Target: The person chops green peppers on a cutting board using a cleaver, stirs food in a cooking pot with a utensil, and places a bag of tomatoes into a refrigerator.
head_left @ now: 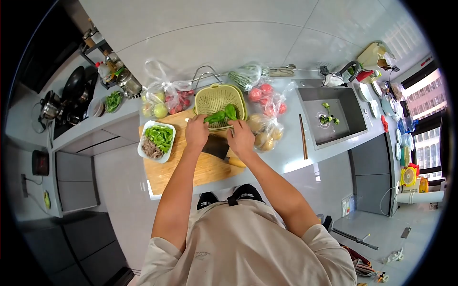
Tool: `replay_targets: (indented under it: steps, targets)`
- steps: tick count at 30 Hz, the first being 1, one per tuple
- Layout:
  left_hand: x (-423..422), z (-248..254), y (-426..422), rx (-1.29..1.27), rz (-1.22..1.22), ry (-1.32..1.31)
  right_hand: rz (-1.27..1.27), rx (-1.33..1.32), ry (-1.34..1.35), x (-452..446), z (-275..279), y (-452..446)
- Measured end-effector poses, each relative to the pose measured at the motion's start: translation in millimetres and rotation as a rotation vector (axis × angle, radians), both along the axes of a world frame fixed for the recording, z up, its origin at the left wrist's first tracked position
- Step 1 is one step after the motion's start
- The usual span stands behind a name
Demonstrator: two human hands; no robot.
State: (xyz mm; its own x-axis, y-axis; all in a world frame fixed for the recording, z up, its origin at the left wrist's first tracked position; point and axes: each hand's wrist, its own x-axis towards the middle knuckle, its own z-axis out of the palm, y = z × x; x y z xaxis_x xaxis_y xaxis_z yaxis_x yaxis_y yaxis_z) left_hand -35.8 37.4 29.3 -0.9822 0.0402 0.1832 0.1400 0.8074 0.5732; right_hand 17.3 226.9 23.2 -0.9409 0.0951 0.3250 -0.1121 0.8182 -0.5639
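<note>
Both hands meet over the front rim of a yellow-green strainer basket (210, 99). My left hand (196, 132) is closed on a long green pepper (215, 117). At the pepper's right end, my right hand (241, 137) pinches a second green piece (231, 111), which looks like a pepper too. Below the hands, a cleaver (216, 146) with a yellow handle lies on the wooden cutting board (179, 170). On the board's left part stands a white dish (140, 148) holding cut green pepper (160, 137) and sliced meat (151, 149).
Bags of onions (160, 110), tomatoes (267, 94) and potatoes (264, 140) surround the basket. Chopsticks (303, 137) lie right of them, beside the sink (332, 125) with green scraps. A stove (78, 102) with pans stands at the left.
</note>
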Motion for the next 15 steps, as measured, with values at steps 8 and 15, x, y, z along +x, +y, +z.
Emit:
replay_targets:
  steps: [8,15]
  targets:
    - [64.7,-15.4,-66.0,0.345,0.145,-0.054,0.064,-0.045,-0.017,33.3,-11.9,-35.4]
    - [141.2,-94.5,-133.1,0.692,0.071,-0.073,0.161,-0.045,-0.106,77.8,-50.4,-43.1]
